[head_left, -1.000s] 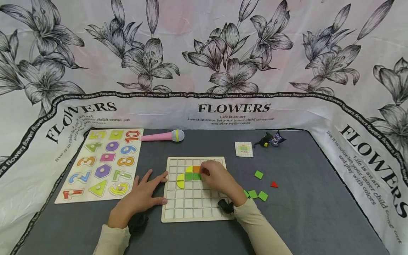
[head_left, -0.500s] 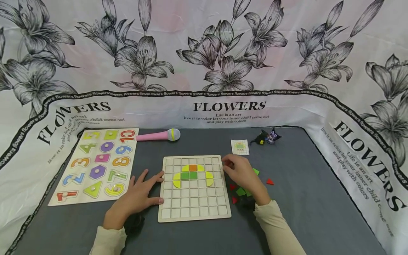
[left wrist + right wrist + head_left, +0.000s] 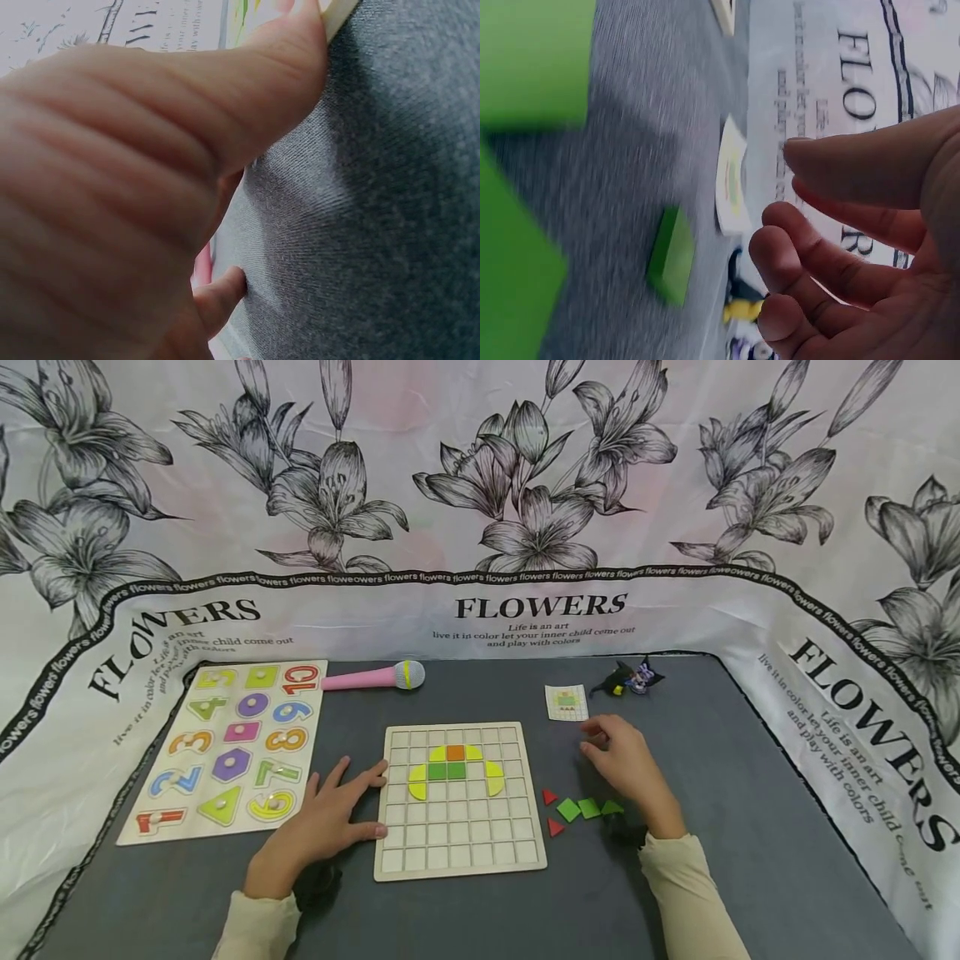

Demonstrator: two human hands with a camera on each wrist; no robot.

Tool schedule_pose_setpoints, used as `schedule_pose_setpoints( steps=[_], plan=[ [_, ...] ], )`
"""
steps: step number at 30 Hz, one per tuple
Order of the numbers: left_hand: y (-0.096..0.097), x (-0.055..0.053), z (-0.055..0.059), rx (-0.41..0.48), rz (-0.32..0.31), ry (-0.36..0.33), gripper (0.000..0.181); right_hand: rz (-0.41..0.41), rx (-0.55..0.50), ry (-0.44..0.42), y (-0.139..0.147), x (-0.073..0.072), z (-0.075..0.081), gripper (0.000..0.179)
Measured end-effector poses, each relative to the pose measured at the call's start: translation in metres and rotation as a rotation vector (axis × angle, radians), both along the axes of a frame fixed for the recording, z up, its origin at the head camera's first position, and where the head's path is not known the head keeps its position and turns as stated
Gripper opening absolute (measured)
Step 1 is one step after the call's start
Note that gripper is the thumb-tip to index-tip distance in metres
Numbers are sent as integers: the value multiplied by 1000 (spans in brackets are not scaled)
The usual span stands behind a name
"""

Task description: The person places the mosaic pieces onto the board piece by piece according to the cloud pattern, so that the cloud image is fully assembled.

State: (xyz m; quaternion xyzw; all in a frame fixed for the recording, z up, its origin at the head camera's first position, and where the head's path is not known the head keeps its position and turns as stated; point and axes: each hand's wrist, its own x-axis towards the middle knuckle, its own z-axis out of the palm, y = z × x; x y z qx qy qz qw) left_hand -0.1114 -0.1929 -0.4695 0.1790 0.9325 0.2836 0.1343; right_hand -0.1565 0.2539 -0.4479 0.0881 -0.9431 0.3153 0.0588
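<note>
A wooden grid board (image 3: 457,858) lies flat on the table. Set in its cells are yellow quarter-round tiles (image 3: 494,779), an orange square tile (image 3: 455,752) and two green square tiles (image 3: 446,771). My left hand (image 3: 318,822) rests with spread fingers at the board's left edge, thumb and fingertips touching it. To the right of the board, my right hand (image 3: 626,764) hovers with fingers loosely bent and nothing between them. Below it in the right wrist view lies a loose green tile (image 3: 673,259). Several more green tiles (image 3: 589,808) and two red triangle tiles (image 3: 555,827) lie nearer the board.
A small pattern card (image 3: 566,702) lies beyond my right hand, beside a small black and purple figure (image 3: 626,679). At the left is a number-and-shape puzzle board (image 3: 197,833). A pink toy microphone (image 3: 363,679) touches its upper right corner. Flowered cloth (image 3: 540,589) borders the grey tabletop.
My right hand has left the board and moved right past its edge, over the loose tiles. Yellow tiles at the board's right side now show uncovered. The left hand stays put.
</note>
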Motion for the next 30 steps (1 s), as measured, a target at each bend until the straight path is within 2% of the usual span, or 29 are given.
schedule_pose_setpoints(
  steps=[13, 22, 30],
  plan=[
    [1, -1, -1, -2, 5, -8, 93, 8, 94, -147, 28, -2, -3, 28],
    [1, -1, 0, 5, 5, -23, 93, 52, 107, -187, 34, -1, -4, 23],
    [1, -2, 1, 5, 2, -24, 92, 60, 104, -197, 36, 0, -4, 21]
  ],
)
